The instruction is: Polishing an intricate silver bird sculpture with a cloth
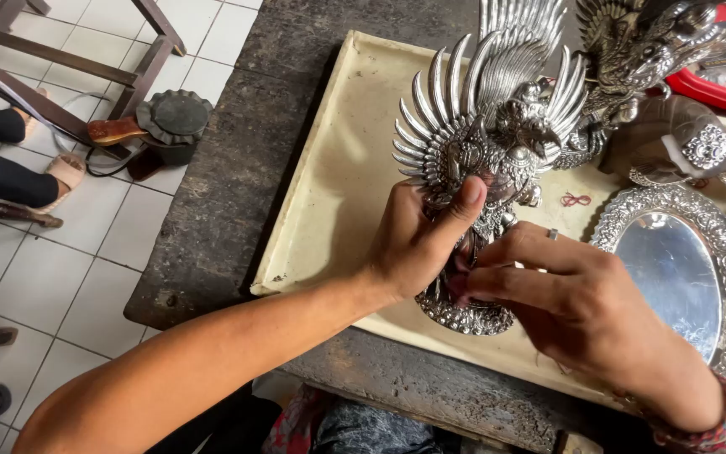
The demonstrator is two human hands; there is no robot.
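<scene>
Two hands meet on a silver winged-bird statuette (pixel 485 151) that stands upright on a cream tray (pixel 338 168). The left hand (pixel 418 244) is curled around the figure's middle, thumb pressed up along its body, seemingly to steady it. The right hand (pixel 569 294) comes in from the other side with fingers bent and fingertips touching the lower body near the round ornate base (pixel 464 318); a ring shows on one finger and a patterned bracelet (pixel 712 437) sits at the wrist. Whether those fingertips pinch anything small I cannot tell. Holding it from both sides keeps the tall, top-heavy wings from tipping. The tray lies on a dark worn table (pixel 228 193) and also carries a small red thread loop (pixel 575 199) lying loose beside the statuette. Just right of the tray lies an oval mirror with an embossed silver frame (pixel 674 269), and a second winged silver figure (pixel 644 50) stands behind, near a red container (pixel 716 88)
</scene>
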